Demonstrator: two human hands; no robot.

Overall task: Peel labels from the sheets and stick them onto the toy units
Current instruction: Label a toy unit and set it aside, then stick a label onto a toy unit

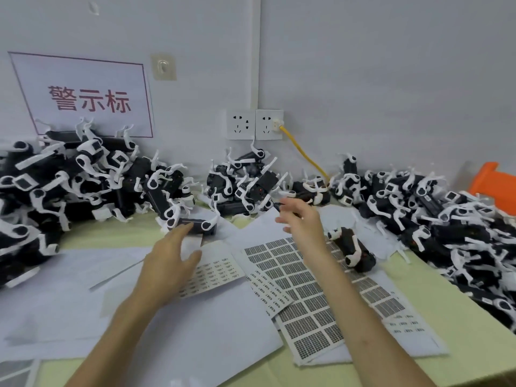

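Head view, single frame. Table (pixel 458 339): pale green top, largely covered by loose white paper (pixel 201 331); near and left edges cut off. Left pile of toy units (pixel 69 185): black bodies with white limbs, heaped against the wall, running out of frame at left; individual units hard to separate. Middle pile (pixel 245 185): smaller, below the wall sockets (pixel 254 124). Right pile (pixel 435 216): spreads along the table's right side and is cut off by the frame edge. Single toy unit (pixel 195 224): lies on its side ahead of the left hand (pixel 170 263). That hand: palm down, fingers extended, thumb spread, forefinger tip touching or just short of the unit; it covers the left part of the small-label sheet (pixel 217 272). A pale strip shows between forefinger and thumb; whether it is pinched cannot be told. Right hand (pixel 301 222): raised above the paper near the middle pile, motion-blurred, fingers apart and loosely bent, gripping nothing that can be made out; thumb hidden. Large label sheet (pixel 301 291): dark printed blocks in rows, partly hidden under the right forearm; print illegible. Second toy unit (pixel 354 252): lies just right of that forearm, on the sheet's far edge. Wall sign (pixel 83 99): red characters, lower edge hidden by the left pile. Yellow cable (pixel 304 156): runs from the right socket down behind the toys. Orange object (pixel 491 180): cut off at right, unidentifiable.
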